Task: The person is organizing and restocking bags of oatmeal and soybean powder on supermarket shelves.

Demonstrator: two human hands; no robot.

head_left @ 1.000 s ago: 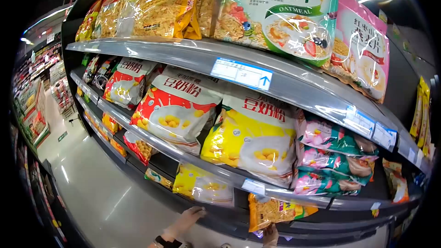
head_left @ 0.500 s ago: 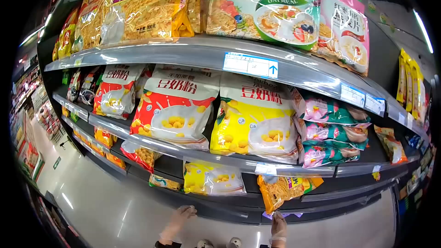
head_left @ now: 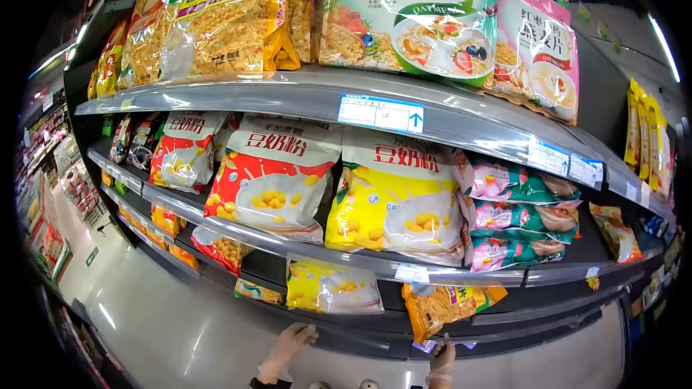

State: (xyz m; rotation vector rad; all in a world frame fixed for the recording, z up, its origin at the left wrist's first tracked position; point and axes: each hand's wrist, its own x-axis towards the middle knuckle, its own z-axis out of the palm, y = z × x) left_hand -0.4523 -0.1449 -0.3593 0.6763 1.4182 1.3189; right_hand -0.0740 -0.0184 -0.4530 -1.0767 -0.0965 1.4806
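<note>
My left hand (head_left: 290, 350), in a thin see-through glove, is low in front of the shelving. Its fingers are drawn together right at the front edge strip (head_left: 353, 338) of the lowest shelf. Also gloved, my right hand (head_left: 442, 362) points upward with thumb and fingertips pinched, just under an orange bag of cereal flakes (head_left: 445, 309). I cannot tell what either pinch holds. Between and above the hands, a yellow-and-white soy milk powder bag (head_left: 333, 287) lies on the lower shelf. A purple package (head_left: 424, 346) shows beside my right fingertips.
Above, a shelf holds red (head_left: 272, 187) and yellow (head_left: 396, 205) soy milk powder bags and stacked pink-and-green packs (head_left: 525, 220). Oatmeal bags (head_left: 411, 21) stand on the top shelf, whose edge (head_left: 288, 92) juts forward. Pale floor (head_left: 166, 317) extends to the left.
My left hand has moved slightly up and right, toward the lower shelf edge. My right hand has shifted a little right, away from the orange bag's lower corner. The view has tilted slightly.
</note>
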